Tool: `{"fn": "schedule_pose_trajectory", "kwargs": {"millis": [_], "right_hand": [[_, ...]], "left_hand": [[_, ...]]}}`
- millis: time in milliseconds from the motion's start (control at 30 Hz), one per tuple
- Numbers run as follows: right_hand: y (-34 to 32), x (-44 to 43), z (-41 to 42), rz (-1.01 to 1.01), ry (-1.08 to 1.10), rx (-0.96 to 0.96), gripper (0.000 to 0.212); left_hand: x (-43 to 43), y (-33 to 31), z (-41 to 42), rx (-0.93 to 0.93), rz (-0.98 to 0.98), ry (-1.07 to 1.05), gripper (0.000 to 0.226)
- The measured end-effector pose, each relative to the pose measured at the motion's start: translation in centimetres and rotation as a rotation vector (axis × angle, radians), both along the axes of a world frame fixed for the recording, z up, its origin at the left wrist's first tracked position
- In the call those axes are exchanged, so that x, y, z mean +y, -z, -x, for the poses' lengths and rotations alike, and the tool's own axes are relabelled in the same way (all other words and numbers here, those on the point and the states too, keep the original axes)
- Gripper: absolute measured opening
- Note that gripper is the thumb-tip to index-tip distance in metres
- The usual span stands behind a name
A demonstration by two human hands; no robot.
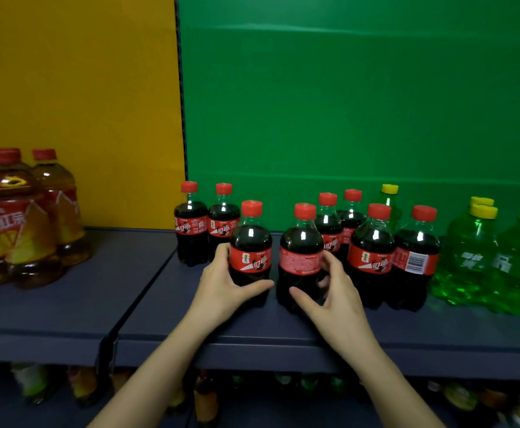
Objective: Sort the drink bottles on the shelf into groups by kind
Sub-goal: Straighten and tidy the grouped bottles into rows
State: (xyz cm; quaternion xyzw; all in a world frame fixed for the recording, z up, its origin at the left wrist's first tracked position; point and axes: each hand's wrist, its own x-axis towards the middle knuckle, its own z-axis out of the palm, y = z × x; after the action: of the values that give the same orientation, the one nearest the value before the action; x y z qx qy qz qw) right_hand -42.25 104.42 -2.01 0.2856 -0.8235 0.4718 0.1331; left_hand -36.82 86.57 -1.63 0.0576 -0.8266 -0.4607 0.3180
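Note:
Several small cola bottles with red caps and red labels stand on the dark shelf (147, 307). My left hand (221, 285) grips the front-left cola bottle (250, 242) low on its body. My right hand (334, 291) curls round the lower part of the cola bottle beside it (301, 245). More cola bottles (372, 251) stand behind and to the right. Green soda bottles with yellow caps (468, 257) are grouped at the right, and one more green bottle (389, 199) stands behind the colas. Amber tea bottles with red caps (21, 223) are at the far left.
A yellow back panel (73, 88) is on the left and a green one (360, 88) on the right. A seam (141, 291) splits the shelf in two. Bare shelf lies between the tea and the colas. A lower shelf holds several dim bottles (206, 396).

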Motion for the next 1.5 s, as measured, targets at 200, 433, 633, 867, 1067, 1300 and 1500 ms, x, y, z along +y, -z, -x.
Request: {"fn": "schedule_pose_trajectory", "kwargs": {"millis": [200, 433, 633, 867, 1067, 1300, 1500], "right_hand": [[-0.4, -3.3, 0.2, 0.007, -0.108, -0.045, 0.069], [-0.6, -5.7, 1.0, 0.014, -0.458, -0.335, 0.076], [-0.1, -8.4, 0.4, -0.071, -0.174, -0.081, 0.074], [-0.4, -8.9, 0.5, 0.025, -0.463, -0.276, 0.060], [-0.3, -10.9, 0.0, -0.100, -0.163, -0.041, 0.077], [-0.3, -10.6, 0.1, 0.043, -0.378, -0.227, 0.060], [-0.2, -11.6, 0.2, 0.026, -0.192, -0.065, 0.066]], "left_hand": [[-3.5, -0.2, -1.2, -0.045, -0.041, 0.041, 0.063], [-6.6, -0.4, -2.2, -0.048, -0.078, 0.081, 0.064], [-8.6, 0.0, -2.3, -0.064, -0.106, 0.090, 0.071], [-10.5, -0.1, -2.7, -0.085, -0.101, 0.121, 0.069], [-11.6, -0.3, -3.0, -0.061, -0.092, 0.103, 0.063], [-11.9, 0.1, -3.1, -0.042, -0.083, 0.086, 0.063], [-11.6, 0.3, -2.9, 0.069, -0.072, -0.055, 0.064]]}}
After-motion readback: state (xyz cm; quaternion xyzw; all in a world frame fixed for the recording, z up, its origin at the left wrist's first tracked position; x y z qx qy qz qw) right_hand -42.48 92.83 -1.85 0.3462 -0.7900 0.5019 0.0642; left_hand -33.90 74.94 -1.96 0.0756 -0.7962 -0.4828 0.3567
